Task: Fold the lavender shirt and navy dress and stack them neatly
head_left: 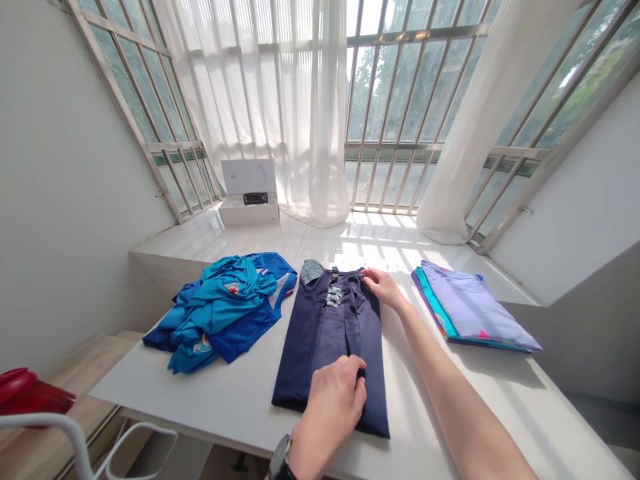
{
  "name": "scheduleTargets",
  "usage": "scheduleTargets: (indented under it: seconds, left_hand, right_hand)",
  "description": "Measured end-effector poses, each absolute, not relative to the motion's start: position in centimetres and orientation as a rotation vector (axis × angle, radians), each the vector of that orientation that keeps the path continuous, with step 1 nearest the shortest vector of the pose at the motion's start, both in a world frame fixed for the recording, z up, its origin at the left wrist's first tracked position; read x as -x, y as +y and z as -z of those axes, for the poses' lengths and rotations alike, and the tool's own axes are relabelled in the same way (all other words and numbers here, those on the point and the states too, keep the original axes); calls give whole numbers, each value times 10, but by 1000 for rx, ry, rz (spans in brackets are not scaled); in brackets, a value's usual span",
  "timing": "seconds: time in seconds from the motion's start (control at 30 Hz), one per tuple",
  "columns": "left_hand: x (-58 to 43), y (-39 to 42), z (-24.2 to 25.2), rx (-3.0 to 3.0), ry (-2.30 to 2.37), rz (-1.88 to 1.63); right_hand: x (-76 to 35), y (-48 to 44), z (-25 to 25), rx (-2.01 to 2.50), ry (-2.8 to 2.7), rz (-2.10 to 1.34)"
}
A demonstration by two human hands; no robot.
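A navy garment (320,333) lies folded into a long rectangle on the white table, with pale patterned fastenings at its chest and a grey-green patterned patch at its upper left corner. My left hand (335,392), a dark watch on its wrist, rests low on the garment with curled fingers gripping the cloth; its fingertips are partly hidden. At the upper right edge, by the neckline, my right hand (383,288) pinches the same fabric. Left of it is a loose heap of blue and teal clothes (225,300). A folded stack of lilac, teal and purple garments (470,303) lies to the right.
The white table (165,393) meets a glossy window ledge (320,233). On the ledge stands an open white box (249,212) with a black device in it. Sheer curtains (310,120) hang before the barred window. A white metal frame (75,440) and a red item (30,393) are at lower left.
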State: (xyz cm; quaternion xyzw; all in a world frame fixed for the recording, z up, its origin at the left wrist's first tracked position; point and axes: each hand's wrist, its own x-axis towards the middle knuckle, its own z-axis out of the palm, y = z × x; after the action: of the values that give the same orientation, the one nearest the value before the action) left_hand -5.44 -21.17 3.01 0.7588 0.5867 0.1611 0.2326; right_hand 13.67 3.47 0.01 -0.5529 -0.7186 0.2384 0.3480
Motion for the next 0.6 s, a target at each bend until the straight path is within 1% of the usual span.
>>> scheduleTargets:
  seconds: [0.13, 0.3, 0.43, 0.6]
  left_hand:
    - [56, -213, -34, -2116, 1626, -294]
    - [47, -192, -48, -2104, 1694, -236]
    - [37, -170, -50, -2157, 1690, -267]
    - [34, -160, -30, -2172, 1666, -404]
  right_hand:
    - [-134, 33, 3, 1409, -1906, -611]
    - [-140, 33, 9, 1521, -1900, -488]
    - [-138, 33, 15, 1635, -1921, -386]
    - [-131, 31, 19, 1705, -1958, -314]
